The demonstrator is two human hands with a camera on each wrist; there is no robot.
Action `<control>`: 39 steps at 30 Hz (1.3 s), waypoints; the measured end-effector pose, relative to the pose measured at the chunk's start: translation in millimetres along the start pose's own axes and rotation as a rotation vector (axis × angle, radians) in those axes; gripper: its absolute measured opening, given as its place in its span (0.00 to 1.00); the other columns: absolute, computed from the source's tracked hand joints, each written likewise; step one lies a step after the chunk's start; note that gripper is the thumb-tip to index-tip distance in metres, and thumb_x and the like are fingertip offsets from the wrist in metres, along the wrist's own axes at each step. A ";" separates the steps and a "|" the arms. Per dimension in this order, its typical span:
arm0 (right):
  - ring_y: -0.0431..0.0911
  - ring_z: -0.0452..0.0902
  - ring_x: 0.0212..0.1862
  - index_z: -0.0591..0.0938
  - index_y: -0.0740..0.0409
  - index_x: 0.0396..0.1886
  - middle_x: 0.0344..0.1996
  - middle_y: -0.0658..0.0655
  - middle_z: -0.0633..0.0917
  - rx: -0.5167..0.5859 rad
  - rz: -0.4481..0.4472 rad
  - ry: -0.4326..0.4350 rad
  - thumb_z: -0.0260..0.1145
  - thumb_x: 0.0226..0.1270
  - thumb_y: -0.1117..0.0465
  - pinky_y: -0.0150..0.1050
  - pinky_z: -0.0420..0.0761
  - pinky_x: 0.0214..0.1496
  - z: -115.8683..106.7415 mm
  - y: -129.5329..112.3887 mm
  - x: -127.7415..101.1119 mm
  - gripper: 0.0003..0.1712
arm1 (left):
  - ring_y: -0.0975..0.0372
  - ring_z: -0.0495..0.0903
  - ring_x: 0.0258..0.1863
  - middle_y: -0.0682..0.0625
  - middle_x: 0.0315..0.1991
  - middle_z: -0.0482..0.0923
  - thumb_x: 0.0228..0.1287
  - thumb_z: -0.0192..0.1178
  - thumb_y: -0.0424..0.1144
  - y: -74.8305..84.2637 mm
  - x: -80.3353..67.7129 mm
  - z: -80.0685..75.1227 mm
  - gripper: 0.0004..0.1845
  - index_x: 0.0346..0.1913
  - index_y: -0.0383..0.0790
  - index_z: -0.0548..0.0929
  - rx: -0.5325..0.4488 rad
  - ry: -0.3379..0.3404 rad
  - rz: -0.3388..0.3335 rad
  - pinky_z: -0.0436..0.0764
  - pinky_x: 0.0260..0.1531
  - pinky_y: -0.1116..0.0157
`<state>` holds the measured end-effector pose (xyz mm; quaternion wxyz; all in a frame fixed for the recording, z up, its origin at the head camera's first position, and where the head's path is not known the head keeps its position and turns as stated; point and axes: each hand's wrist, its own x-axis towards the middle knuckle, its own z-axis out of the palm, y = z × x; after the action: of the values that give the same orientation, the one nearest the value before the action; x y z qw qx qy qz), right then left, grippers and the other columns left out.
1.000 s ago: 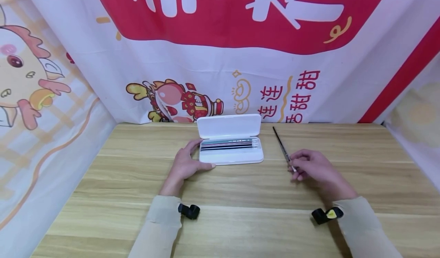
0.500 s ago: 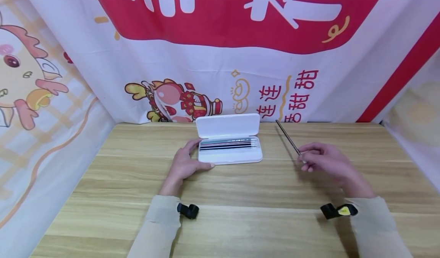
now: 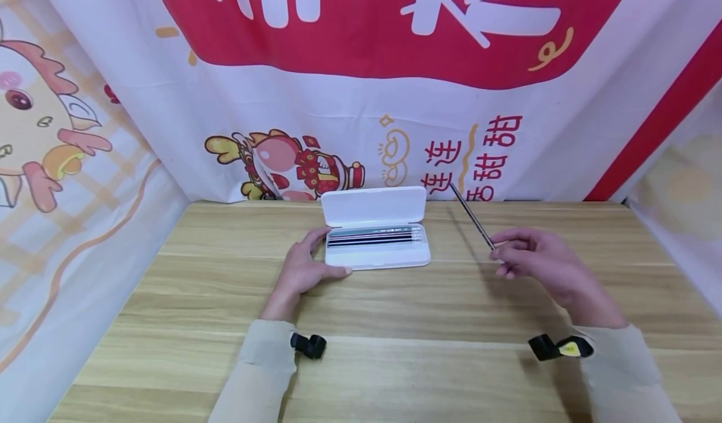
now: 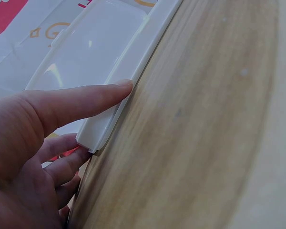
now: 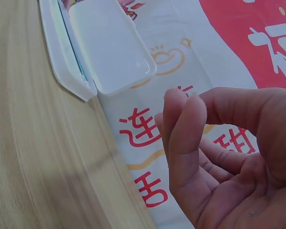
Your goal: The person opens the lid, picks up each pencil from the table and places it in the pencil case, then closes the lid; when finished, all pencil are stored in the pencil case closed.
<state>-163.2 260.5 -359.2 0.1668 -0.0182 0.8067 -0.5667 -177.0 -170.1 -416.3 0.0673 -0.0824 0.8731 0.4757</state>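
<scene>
A white pencil case lies on the table with its lid raised at the back. Several dark pencils lie side by side inside it. My left hand grips the case's left end, thumb on the front edge and fingers around the far side; the left wrist view shows the thumb across the rim. To the right of the case, my right hand pinches a dark pencil near its lower end. The pencil tilts up and away, above the table. Fingers hide it in the right wrist view.
The wood-grain table ends at a printed white and red cloth hanging behind it. Another printed cloth hangs along the left side. Black wrist cameras sit on both sleeves.
My right hand has moved right and lifted the pencil, whose far end has risen off the table. The left hand and the case stay in place.
</scene>
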 end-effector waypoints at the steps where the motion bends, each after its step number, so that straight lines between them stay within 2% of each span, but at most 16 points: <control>1: 0.43 0.89 0.38 0.72 0.71 0.72 0.47 0.55 0.91 -0.007 0.001 -0.001 0.66 0.82 0.57 0.40 0.93 0.47 2.0 -1.7 0.1 0.30 | 0.45 0.54 0.86 0.48 0.84 0.67 0.50 0.86 0.45 -0.3 -0.1 -0.3 0.52 0.79 0.58 0.72 -0.001 0.000 0.001 0.49 0.86 0.36; 8: 0.42 0.88 0.40 0.74 0.70 0.71 0.46 0.54 0.89 -0.019 -0.046 -0.002 0.69 0.79 0.56 0.41 0.93 0.47 19.3 -12.6 1.9 0.30 | 0.45 0.53 0.87 0.49 0.84 0.67 0.50 0.86 0.45 -1.0 -0.8 -1.2 0.52 0.79 0.59 0.72 -0.005 0.000 -0.004 0.48 0.86 0.35; 11: 0.42 0.86 0.40 0.76 0.69 0.69 0.45 0.52 0.89 -0.032 -0.074 0.021 0.69 0.80 0.57 0.42 0.93 0.47 28.1 -17.8 5.0 0.28 | 0.44 0.54 0.86 0.49 0.83 0.67 0.50 0.86 0.45 -0.8 -0.5 -0.8 0.52 0.79 0.59 0.72 -0.004 -0.001 -0.002 0.50 0.85 0.36; 14: 0.41 0.85 0.39 0.79 0.67 0.67 0.45 0.55 0.89 -0.054 -0.103 0.055 0.67 0.80 0.59 0.40 0.92 0.46 37.9 -22.8 11.0 0.23 | 0.44 0.56 0.85 0.49 0.83 0.67 0.49 0.86 0.45 -0.7 -0.1 -0.4 0.52 0.79 0.59 0.72 0.004 -0.001 -0.001 0.52 0.85 0.36; 18: 0.44 0.84 0.40 0.83 0.63 0.63 0.46 0.61 0.89 -0.127 -0.136 0.100 0.67 0.81 0.59 0.39 0.91 0.44 51.4 -31.9 19.3 0.18 | 0.44 0.55 0.85 0.49 0.83 0.67 0.50 0.86 0.45 -1.1 0.2 -0.4 0.52 0.79 0.59 0.72 0.004 -0.003 -0.003 0.51 0.85 0.36; 24: 0.52 0.83 0.41 0.88 0.58 0.58 0.46 0.67 0.87 -0.247 -0.187 0.105 0.67 0.80 0.61 0.42 0.90 0.42 70.1 -43.4 36.5 0.13 | 0.44 0.53 0.86 0.49 0.83 0.67 0.50 0.86 0.45 -1.1 0.2 -0.6 0.52 0.79 0.60 0.71 -0.001 -0.003 -0.004 0.48 0.86 0.36; 32: 0.52 0.82 0.38 0.91 0.58 0.52 0.42 0.64 0.89 -0.329 -0.274 0.072 0.67 0.77 0.65 0.36 0.83 0.33 90.9 -38.8 65.9 0.10 | 0.44 0.52 0.87 0.49 0.83 0.67 0.50 0.86 0.45 0.1 -0.9 -0.7 0.52 0.80 0.59 0.71 -0.003 -0.001 -0.004 0.47 0.86 0.36; 39: 0.50 0.80 0.43 0.91 0.58 0.50 0.44 0.60 0.90 -0.377 -0.297 0.098 0.67 0.76 0.66 0.38 0.79 0.41 101.9 -27.6 83.6 0.10 | 0.45 0.57 0.85 0.50 0.83 0.68 0.50 0.86 0.45 -0.2 -0.4 -1.0 0.52 0.80 0.57 0.71 0.015 0.002 0.008 0.52 0.85 0.36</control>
<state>-217.0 139.8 -385.3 0.0362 -0.1398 0.8938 -0.4246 -176.7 -171.0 -415.8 0.0650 -0.0790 0.8772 0.4692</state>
